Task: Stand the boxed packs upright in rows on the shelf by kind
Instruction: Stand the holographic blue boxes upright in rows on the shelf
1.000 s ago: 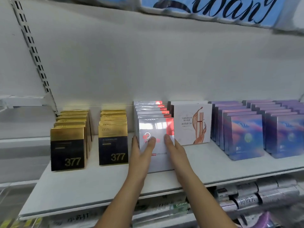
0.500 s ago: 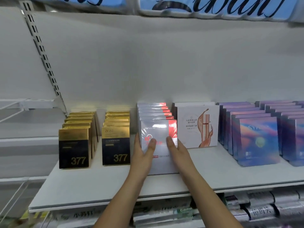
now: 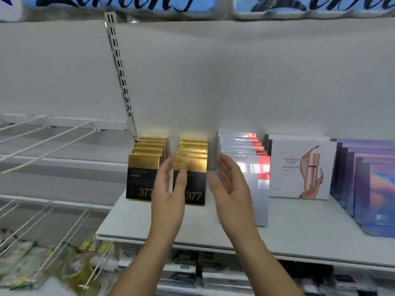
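Note:
Two rows of gold-and-black "377" boxes stand upright on the white shelf [image 3: 299, 229]: the left row [image 3: 142, 167] and the right row [image 3: 193, 159]. My left hand [image 3: 168, 189] is open, fingers straight, in front of the gap between them. My right hand [image 3: 229, 184] is open, palm facing left, just right of the right gold row. Neither hand holds anything. A row of silver-and-red boxes [image 3: 254, 165] stands behind my right hand. Further right stand white boxes with a rose bottle print [image 3: 299, 167] and purple boxes [image 3: 372, 184].
A slotted upright rail [image 3: 120, 71] runs up the back wall. White wire racks [image 3: 47, 133] jut out at the left. Green packets [image 3: 70, 265] lie lower left, and more packs [image 3: 213, 274] fill the shelf below.
Both hands have let go of the front silver-and-red box and moved left to the right gold row. The view has swung left, bringing the wire racks into sight.

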A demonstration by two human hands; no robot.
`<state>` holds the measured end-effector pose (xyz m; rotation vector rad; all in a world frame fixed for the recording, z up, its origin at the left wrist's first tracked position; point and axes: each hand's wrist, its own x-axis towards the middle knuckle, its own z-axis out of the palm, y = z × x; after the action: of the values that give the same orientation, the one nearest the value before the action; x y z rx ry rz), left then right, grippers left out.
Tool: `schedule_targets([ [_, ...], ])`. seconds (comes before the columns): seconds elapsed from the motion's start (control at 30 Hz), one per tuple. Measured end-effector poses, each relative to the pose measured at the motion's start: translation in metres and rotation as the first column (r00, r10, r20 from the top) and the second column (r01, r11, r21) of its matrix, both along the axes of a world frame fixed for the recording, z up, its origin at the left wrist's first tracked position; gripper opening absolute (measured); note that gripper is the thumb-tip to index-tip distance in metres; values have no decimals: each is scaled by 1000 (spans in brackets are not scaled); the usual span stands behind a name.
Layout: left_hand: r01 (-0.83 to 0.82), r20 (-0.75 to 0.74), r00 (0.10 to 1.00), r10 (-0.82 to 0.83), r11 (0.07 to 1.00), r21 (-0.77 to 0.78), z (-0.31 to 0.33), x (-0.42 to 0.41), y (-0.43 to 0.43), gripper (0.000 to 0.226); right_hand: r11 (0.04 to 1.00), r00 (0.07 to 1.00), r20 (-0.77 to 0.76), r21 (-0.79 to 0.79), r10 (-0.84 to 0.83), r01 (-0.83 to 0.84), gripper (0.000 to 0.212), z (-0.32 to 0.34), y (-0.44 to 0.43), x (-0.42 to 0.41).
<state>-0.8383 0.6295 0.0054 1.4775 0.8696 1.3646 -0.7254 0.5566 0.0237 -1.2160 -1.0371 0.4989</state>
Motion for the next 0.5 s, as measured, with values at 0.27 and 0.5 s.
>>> schedule_targets([
  [0.27, 133, -139, 976, -164, 969, -209, -36, -7, 37, 56, 968, 987, 25, -191, -158, 160, 74, -35, 49, -41],
  [0.5, 208, -80, 966, -244, 925, -318, -32, 9, 65, 52, 902, 944, -106, -344, -314, 261, 54, -47, 91, -31],
])
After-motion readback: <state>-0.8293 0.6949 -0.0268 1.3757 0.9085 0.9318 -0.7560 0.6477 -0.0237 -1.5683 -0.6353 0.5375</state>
